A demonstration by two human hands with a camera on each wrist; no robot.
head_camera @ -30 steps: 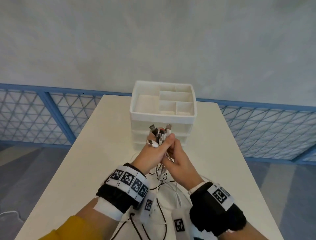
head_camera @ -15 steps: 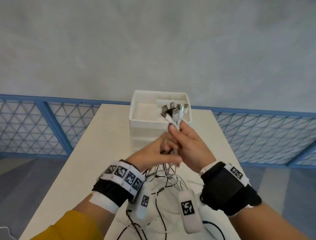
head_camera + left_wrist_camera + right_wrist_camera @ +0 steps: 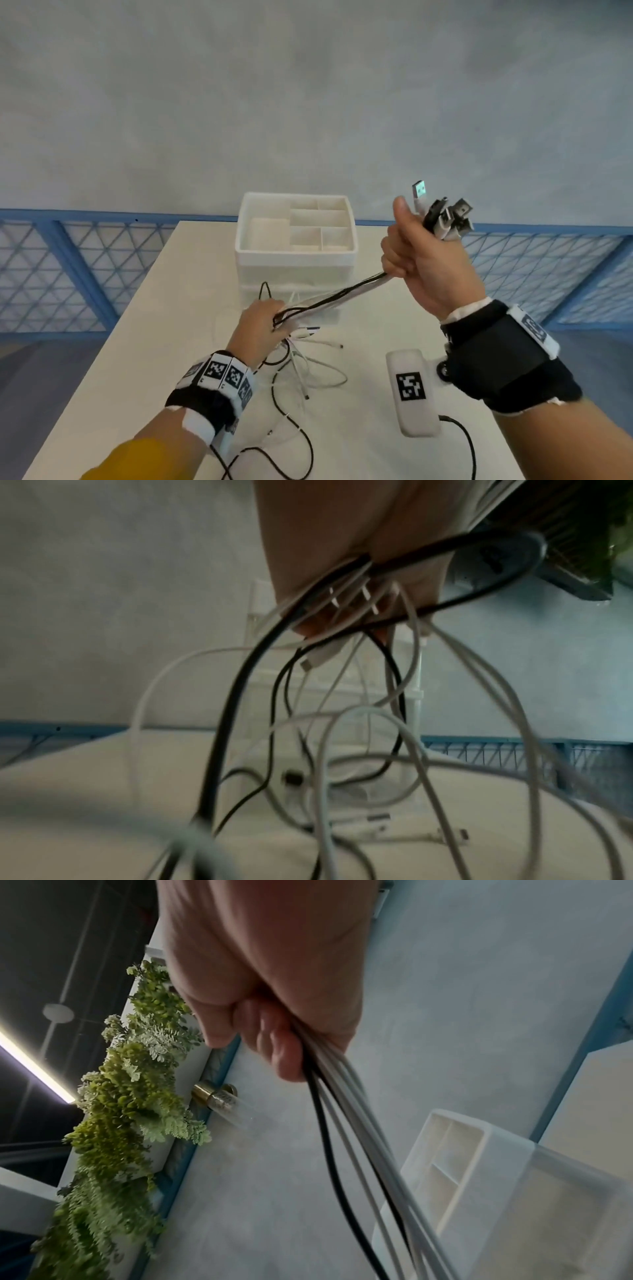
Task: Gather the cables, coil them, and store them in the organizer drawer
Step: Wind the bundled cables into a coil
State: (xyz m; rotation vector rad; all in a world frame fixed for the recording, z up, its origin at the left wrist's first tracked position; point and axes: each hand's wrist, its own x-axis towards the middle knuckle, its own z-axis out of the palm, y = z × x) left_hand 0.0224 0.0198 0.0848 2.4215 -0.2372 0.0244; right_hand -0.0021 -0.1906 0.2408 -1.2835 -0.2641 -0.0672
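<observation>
Behind our white table (image 3: pixel 191 274) runs a grey wall above a blue lattice railing (image 3: pixel 68 274). At the table's far end sits the white organizer (image 3: pixel 296 255), its open top tray split into compartments; no drawer shows pulled out.

Our right hand (image 3: pixel 428 263) is raised up and to the right, fist closed around a bunch of black and white cables (image 3: pixel 342 294), with the plug ends (image 3: pixel 445 216) fanning out above the thumb. A second ago both hands were pressed together low in front of the organizer — now they are well apart, and the bundle stretches taut between them. Our left hand (image 3: pixel 263 322) stays low over the table, fingers curled around the same strands, while the loose tails (image 3: pixel 301 377) trail in tangled loops below.

We judge the strands are gathered and drawn straight, so coiling comes next.
</observation>
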